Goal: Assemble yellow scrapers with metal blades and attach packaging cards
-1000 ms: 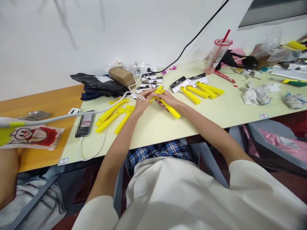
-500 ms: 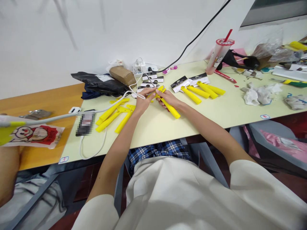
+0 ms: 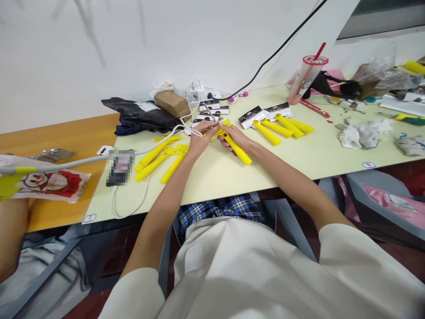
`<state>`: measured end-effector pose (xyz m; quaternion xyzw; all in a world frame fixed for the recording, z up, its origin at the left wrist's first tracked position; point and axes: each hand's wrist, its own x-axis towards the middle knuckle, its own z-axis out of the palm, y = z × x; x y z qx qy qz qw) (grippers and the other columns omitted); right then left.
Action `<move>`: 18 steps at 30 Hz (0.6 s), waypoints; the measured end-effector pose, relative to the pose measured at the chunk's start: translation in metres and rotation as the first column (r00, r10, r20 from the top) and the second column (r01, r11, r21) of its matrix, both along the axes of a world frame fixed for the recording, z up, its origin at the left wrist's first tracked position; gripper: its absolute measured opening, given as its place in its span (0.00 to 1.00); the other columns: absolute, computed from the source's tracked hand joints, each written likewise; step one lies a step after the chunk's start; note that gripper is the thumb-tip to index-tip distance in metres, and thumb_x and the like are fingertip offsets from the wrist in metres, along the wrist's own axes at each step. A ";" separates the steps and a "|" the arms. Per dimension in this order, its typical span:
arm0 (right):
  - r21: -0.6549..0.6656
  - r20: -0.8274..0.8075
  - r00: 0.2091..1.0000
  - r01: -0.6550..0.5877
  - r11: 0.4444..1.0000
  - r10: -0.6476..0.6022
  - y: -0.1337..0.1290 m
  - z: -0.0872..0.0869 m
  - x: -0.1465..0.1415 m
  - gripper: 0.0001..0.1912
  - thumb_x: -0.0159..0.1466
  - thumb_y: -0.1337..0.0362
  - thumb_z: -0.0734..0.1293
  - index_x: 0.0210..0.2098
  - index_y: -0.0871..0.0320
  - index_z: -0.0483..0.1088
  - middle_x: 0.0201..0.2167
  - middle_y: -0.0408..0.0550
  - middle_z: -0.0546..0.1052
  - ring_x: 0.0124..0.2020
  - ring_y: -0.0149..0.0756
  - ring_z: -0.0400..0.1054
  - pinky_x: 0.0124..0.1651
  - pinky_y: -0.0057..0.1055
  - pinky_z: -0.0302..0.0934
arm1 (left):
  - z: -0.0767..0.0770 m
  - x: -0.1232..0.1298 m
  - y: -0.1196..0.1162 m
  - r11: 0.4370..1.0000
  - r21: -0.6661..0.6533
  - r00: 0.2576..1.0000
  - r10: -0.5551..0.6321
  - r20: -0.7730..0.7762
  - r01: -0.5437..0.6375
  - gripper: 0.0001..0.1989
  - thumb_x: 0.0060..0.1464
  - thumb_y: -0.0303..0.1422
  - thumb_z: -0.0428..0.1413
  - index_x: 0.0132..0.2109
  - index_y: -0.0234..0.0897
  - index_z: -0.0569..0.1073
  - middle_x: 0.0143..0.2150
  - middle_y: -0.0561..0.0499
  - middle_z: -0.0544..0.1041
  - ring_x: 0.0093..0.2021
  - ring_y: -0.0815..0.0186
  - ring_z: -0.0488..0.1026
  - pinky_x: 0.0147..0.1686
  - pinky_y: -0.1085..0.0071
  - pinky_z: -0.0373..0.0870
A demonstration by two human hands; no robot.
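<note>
My right hand (image 3: 236, 136) grips a long yellow plastic tool (image 3: 239, 153) lying diagonally on the pale green table (image 3: 299, 155). My left hand (image 3: 198, 141) pinches the tool's far end, fingertips meeting the right hand's. Just left of my left hand lies a loose pile of yellow plastic parts (image 3: 159, 157). To the right, several finished yellow tools with black-and-white cards (image 3: 275, 124) lie side by side. More cards (image 3: 212, 110) sit beyond my hands.
A phone (image 3: 120, 166) with a white cable lies at the left. A black bag (image 3: 142, 117) and brown parcel (image 3: 171, 104) sit at the back. A drink cup with a red straw (image 3: 307, 77), crumpled rags (image 3: 360, 133) and clutter fill the right. Another person's arm (image 3: 11, 230) is at the far left.
Both hands stay on the yellow tool; the fingers have shifted slightly at its far end. The view has drifted a little.
</note>
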<state>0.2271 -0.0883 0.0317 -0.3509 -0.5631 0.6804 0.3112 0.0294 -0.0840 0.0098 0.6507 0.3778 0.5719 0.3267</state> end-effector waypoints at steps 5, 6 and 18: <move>-0.104 -0.073 0.996 -0.055 0.993 0.048 0.002 0.001 -0.001 0.42 0.68 0.18 0.55 0.30 0.52 0.63 0.20 0.40 0.64 0.15 0.30 0.54 0.13 0.27 0.54 | 0.005 0.002 -0.004 0.999 0.045 0.999 -0.024 -0.046 0.027 0.18 0.59 0.53 0.71 0.49 0.50 0.91 0.49 0.44 0.83 0.53 0.54 0.80 0.60 0.55 0.74; -0.119 -0.110 0.993 -0.066 0.991 0.052 0.002 0.002 -0.002 0.42 0.69 0.18 0.54 0.31 0.52 0.63 0.20 0.40 0.64 0.16 0.30 0.53 0.13 0.27 0.54 | 0.007 0.002 -0.005 0.999 0.035 0.998 -0.026 -0.052 0.027 0.18 0.59 0.54 0.71 0.49 0.50 0.91 0.49 0.44 0.83 0.54 0.53 0.79 0.61 0.54 0.74; -0.194 -0.178 0.983 -0.081 0.978 0.046 0.001 0.008 -0.005 0.42 0.74 0.23 0.46 0.36 0.53 0.63 0.23 0.40 0.65 0.17 0.30 0.53 0.15 0.25 0.55 | 0.002 0.001 -0.001 0.994 -0.097 0.997 -0.054 0.058 0.059 0.20 0.52 0.51 0.75 0.47 0.46 0.88 0.51 0.44 0.84 0.53 0.55 0.77 0.61 0.57 0.76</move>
